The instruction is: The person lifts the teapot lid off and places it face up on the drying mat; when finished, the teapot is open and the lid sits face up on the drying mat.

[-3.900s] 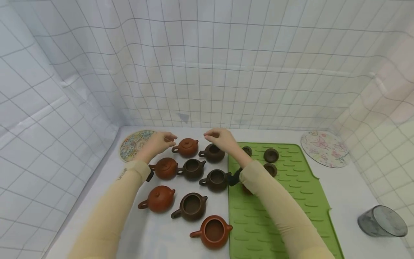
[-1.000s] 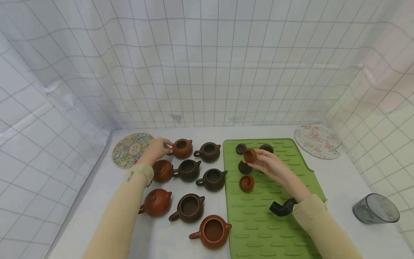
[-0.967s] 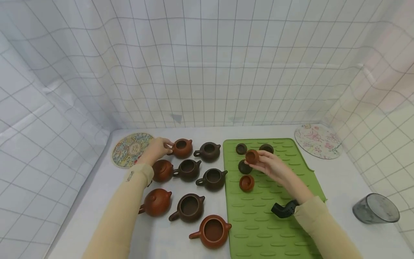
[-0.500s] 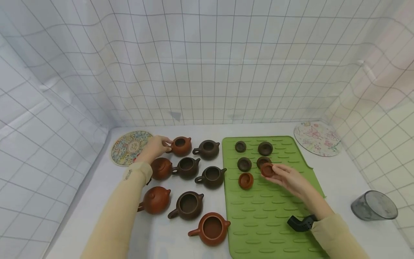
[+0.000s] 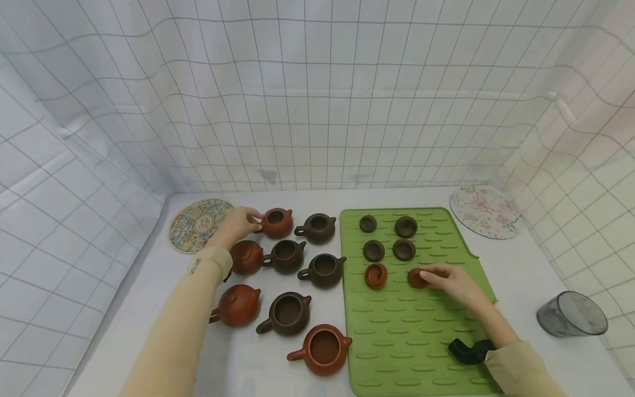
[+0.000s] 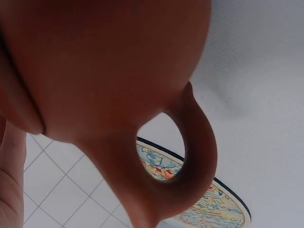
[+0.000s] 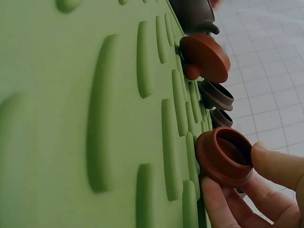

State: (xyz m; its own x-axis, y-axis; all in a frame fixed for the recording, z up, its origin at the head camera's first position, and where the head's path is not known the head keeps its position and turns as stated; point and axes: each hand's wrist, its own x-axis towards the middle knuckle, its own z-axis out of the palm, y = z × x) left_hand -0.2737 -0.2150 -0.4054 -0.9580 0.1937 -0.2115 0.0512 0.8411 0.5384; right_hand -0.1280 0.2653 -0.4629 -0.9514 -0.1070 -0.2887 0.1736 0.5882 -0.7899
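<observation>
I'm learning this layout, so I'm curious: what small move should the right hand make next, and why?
Probably settle the small red lid and let go: the right hand pinches it low at the green mat, hollow side up, level with another red lid already lying there.

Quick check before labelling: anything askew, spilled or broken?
Slightly askew: in the head view, the loose red lid left of the right hand leans tilted on its knob on the mat, not level. No spill or damage shows.
</observation>
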